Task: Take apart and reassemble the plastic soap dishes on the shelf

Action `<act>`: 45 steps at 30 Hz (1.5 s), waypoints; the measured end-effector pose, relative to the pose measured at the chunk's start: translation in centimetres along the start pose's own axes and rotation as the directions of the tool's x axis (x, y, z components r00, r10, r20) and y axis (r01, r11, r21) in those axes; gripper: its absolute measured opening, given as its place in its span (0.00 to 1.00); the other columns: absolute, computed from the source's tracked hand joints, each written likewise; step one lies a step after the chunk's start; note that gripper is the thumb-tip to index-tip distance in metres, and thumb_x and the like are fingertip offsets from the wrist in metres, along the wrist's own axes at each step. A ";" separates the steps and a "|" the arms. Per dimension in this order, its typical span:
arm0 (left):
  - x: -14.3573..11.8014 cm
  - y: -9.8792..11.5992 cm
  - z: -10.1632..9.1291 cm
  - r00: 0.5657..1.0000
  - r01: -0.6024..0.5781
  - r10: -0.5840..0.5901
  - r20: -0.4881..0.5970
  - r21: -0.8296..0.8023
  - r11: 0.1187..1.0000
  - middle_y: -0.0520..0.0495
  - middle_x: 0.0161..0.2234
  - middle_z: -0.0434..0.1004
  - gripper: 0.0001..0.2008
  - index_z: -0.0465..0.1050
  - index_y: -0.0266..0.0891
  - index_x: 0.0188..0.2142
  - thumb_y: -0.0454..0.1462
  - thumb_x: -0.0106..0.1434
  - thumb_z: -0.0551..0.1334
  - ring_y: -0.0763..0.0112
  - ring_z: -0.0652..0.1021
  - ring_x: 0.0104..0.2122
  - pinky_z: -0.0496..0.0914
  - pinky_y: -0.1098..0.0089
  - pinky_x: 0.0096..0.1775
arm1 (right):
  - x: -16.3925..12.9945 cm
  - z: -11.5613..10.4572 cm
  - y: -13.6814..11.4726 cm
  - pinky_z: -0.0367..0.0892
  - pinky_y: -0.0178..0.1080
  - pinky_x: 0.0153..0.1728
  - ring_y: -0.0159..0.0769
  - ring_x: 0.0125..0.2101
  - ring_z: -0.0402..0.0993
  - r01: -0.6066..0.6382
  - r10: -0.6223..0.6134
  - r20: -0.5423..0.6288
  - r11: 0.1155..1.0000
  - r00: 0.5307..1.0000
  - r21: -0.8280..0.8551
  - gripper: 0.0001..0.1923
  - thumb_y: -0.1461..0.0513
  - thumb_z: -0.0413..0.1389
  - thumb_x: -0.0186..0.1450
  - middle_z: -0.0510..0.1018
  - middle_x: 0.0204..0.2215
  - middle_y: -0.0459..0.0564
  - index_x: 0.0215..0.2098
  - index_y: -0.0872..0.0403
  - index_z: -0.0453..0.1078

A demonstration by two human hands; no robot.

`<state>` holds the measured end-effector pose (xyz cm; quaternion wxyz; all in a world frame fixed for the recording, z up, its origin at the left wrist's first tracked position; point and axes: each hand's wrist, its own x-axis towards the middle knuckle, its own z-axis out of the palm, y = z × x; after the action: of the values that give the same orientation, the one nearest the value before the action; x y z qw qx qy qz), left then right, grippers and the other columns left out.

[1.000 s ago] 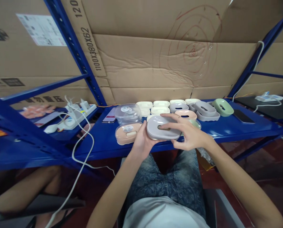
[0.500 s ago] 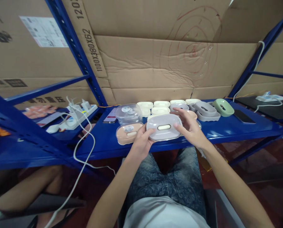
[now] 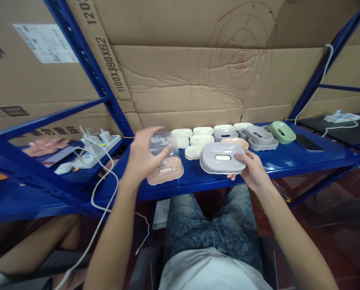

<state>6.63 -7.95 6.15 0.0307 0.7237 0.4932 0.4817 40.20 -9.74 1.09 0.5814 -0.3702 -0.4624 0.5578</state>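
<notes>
My right hand (image 3: 250, 167) grips the right end of a grey soap dish (image 3: 214, 158), thumb on top and fingers beneath. A pale oblong slot shows in the middle of the dish. At the left, my left hand (image 3: 145, 155) is spread, thumb apart from the fingers, over a stack of clear plastic lids (image 3: 169, 141) with round stickers. Whether it touches them I cannot tell. Just below the lids lies a pink soap dish (image 3: 170, 172) with a clear cover on it.
Several cream soap dishes (image 3: 201, 139) stand in rows at the back. Grey dishes (image 3: 260, 137), a green dish (image 3: 281, 132) and a dark phone (image 3: 309, 142) are at the right. A white cable (image 3: 117, 181) hangs at the left. A person's arm (image 3: 37, 243) shows lower left.
My left hand has let go of the grey soap dish and moved left to the clear lids. My right hand now holds the dish alone, slightly further right.
</notes>
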 end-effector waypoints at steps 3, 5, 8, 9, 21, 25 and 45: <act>3.7 -4.3 -2.6 0.971 -0.030 -0.012 0.238 0.174 0.984 0.36 0.71 0.71 0.40 0.74 0.43 0.66 0.52 0.57 0.77 0.35 0.64 0.73 0.52 0.41 0.75 | 0.1 -0.5 -0.7 0.72 0.42 0.13 0.47 0.17 0.80 0.025 -0.026 -0.024 1.000 0.999 -0.006 0.24 0.55 0.70 0.57 0.83 0.24 0.49 0.50 0.54 0.74; 5.5 -6.5 -3.0 0.923 0.035 -0.104 0.369 0.188 0.982 0.36 0.69 0.74 0.44 0.78 0.44 0.63 0.52 0.48 0.82 0.30 0.64 0.73 0.51 0.39 0.74 | 0.0 -0.6 -1.1 0.72 0.43 0.13 0.47 0.17 0.79 0.030 -0.031 -0.026 0.999 0.999 -0.012 0.25 0.55 0.69 0.58 0.83 0.24 0.49 0.51 0.54 0.74; 6.8 -8.1 -2.7 0.880 0.099 -0.158 0.448 0.151 0.984 0.37 0.62 0.80 0.43 0.81 0.46 0.59 0.52 0.44 0.84 0.32 0.72 0.68 0.57 0.41 0.72 | -0.1 -0.7 -1.3 0.71 0.44 0.13 0.48 0.17 0.79 0.027 -0.027 -0.020 0.999 0.999 -0.016 0.23 0.54 0.69 0.58 0.82 0.23 0.49 0.49 0.53 0.75; 6.9 -8.2 -2.6 0.875 0.101 -0.157 0.458 0.146 0.984 0.37 0.61 0.81 0.43 0.81 0.47 0.60 0.52 0.44 0.84 0.33 0.74 0.66 0.61 0.41 0.70 | -0.1 -0.8 -1.2 0.71 0.44 0.13 0.48 0.17 0.79 0.026 -0.026 -0.019 0.999 0.999 -0.019 0.23 0.54 0.69 0.58 0.82 0.22 0.49 0.49 0.53 0.75; 6.8 -7.2 -2.2 0.893 0.000 -0.067 0.445 0.150 0.989 0.38 0.60 0.80 0.40 0.79 0.46 0.65 0.57 0.56 0.75 0.43 0.78 0.59 0.66 0.48 0.66 | 0.1 -0.8 0.0 0.72 0.43 0.14 0.46 0.17 0.79 0.010 -0.009 0.032 1.000 0.999 -0.022 0.21 0.53 0.70 0.60 0.83 0.25 0.48 0.47 0.51 0.76; 6.6 -7.1 -2.0 0.894 -0.004 -0.064 0.443 0.152 0.988 0.38 0.58 0.80 0.39 0.79 0.46 0.66 0.56 0.57 0.74 0.45 0.78 0.57 0.66 0.50 0.65 | 0.1 -0.5 0.2 0.72 0.44 0.13 0.47 0.17 0.79 0.011 -0.010 0.033 0.999 0.999 -0.030 0.21 0.53 0.71 0.59 0.83 0.25 0.48 0.48 0.51 0.76; 6.1 -9.2 -1.9 0.909 -0.057 -0.012 0.417 0.153 0.987 0.39 0.64 0.78 0.41 0.75 0.45 0.67 0.63 0.62 0.70 0.46 0.78 0.59 0.70 0.47 0.64 | 0.4 0.2 0.8 0.74 0.44 0.14 0.49 0.17 0.80 -0.015 0.018 0.082 0.999 0.996 -0.039 0.27 0.53 0.70 0.61 0.83 0.24 0.48 0.55 0.52 0.72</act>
<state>-0.76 0.41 6.47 0.0712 0.8155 0.5043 0.2749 39.75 -9.29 0.38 0.5500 -0.3618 -0.4934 0.5684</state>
